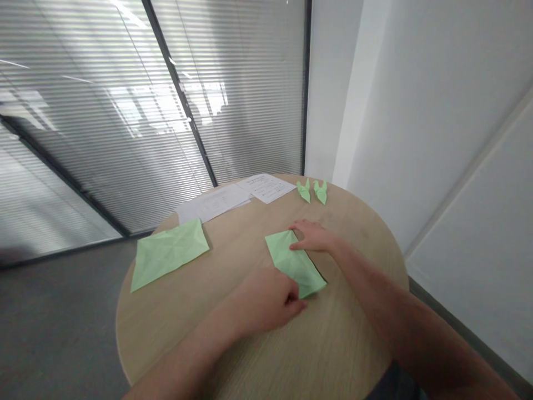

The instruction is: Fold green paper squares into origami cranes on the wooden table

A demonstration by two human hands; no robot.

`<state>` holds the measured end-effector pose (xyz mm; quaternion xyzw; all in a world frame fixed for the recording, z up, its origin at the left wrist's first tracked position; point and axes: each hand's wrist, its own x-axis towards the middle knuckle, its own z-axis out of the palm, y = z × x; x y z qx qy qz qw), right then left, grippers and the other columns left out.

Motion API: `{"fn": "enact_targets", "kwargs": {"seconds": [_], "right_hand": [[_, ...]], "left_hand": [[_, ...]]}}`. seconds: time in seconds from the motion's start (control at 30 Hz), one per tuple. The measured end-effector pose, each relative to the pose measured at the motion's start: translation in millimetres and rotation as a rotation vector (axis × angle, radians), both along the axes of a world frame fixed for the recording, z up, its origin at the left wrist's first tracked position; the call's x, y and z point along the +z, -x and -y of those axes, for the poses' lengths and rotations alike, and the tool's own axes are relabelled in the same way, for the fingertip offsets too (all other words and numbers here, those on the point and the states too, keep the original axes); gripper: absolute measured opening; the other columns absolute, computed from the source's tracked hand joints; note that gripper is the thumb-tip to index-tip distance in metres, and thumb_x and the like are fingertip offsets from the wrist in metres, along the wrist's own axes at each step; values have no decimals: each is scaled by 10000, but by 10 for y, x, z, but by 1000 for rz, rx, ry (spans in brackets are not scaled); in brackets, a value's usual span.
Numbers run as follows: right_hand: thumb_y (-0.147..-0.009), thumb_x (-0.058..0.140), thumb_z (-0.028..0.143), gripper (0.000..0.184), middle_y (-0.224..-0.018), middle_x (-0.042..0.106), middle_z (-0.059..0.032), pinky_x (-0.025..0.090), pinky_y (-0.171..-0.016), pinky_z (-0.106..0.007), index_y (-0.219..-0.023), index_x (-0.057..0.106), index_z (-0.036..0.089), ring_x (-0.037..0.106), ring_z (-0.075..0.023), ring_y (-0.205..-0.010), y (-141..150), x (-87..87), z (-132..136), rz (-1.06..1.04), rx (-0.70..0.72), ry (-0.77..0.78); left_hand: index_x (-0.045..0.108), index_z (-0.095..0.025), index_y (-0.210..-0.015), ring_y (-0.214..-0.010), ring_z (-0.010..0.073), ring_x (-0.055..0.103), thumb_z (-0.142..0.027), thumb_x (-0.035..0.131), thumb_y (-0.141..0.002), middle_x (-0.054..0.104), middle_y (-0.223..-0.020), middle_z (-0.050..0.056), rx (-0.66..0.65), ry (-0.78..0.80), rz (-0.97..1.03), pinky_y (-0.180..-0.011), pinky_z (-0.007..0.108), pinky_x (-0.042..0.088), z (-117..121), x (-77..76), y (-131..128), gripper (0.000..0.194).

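Creased green sheet (296,263) on round table (233,253), before person. Right hand (311,236) fairly open, thumb and finger parted on sheet's far end, nothing gripped. Left hand (266,297) curled over sheet's near left edge, blurred; can't tell if it pinches paper. Wider green paper (170,253) off left, two folded green figures (320,191) beyond.

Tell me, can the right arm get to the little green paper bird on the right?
Probably yes. The right grip is on the green sheet, just this side of that bird, and I see nothing standing between them.
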<state>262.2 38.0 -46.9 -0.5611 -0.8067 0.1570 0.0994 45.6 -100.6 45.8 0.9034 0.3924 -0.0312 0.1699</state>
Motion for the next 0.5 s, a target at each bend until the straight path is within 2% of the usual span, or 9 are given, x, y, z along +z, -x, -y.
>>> {"fn": "enact_targets", "kwargs": {"seconds": [0.07, 0.13, 0.2, 0.27, 0.33, 0.43, 0.5], "right_hand": [[-790, 734, 584, 734, -1421, 521, -129, 352, -1154, -423, -1381, 548, 189, 464, -302, -1361, 8, 12, 27, -23, -33, -6], [-776, 744, 582, 720, -1352, 559, -141, 386, -1111, -399, -1324, 554, 157, 514, -294, -1297, 19, 13, 52, -34, -66, -3], [-775, 747, 570, 699, -1332, 564, -151, 396, -1090, -392, -1293, 549, 145, 534, -291, -1260, 35, 3, 70, -40, -86, -7], [-782, 748, 545, 667, -1320, 570, -151, 399, -1081, -398, -1276, 551, 143, 549, -286, -1234, 59, -13, 81, -48, -110, -20], [-809, 730, 504, 556, -1283, 595, -133, 400, -1079, -410, -1217, 588, 154, 563, -274, -1212, 88, -28, 81, -66, -126, -30], [-842, 694, 438, 322, -1206, 645, -97, 409, -1073, -414, -1021, 669, 171, 575, -260, -1194, 132, -49, 64, -118, -105, -38], [-853, 668, 405, 254, -1124, 681, -85, 452, -1023, -389, -927, 681, 163, 610, -245, -1125, 154, -60, 49, -185, -69, -63]], "left_hand": [[728, -239, -787, -756, 240, 659, -388, 513, -945, 723, -808, 70, 211, -162, 7, -734, 373, 509, -271, -124, 57, 307], [723, -221, -944, -873, 245, 666, -393, 506, -964, 737, -954, 85, 351, -266, 46, -802, 375, 513, -529, -270, 135, 277], [708, -180, -1030, -1005, 267, 645, -384, 528, -960, 722, -1046, 110, 405, -342, 52, -873, 388, 503, -721, -401, 209, 281], [717, -172, -942, -993, 282, 637, -442, 543, -950, 710, -1021, 119, 466, -352, 5, -855, 394, 506, -829, -499, 256, 321], [725, -182, -929, -1014, 295, 631, -469, 534, -952, 705, -1032, 119, 504, -392, 29, -888, 422, 493, -871, -567, 271, 346], [731, -187, -917, -1044, 305, 629, -498, 610, -900, 709, -1032, 110, 543, -382, 62, -919, 434, 483, -889, -637, 270, 334], [724, -188, -941, -1070, 303, 630, -487, 662, -865, 712, -1058, 107, 569, -356, 96, -936, 425, 484, -915, -675, 282, 315]]}}
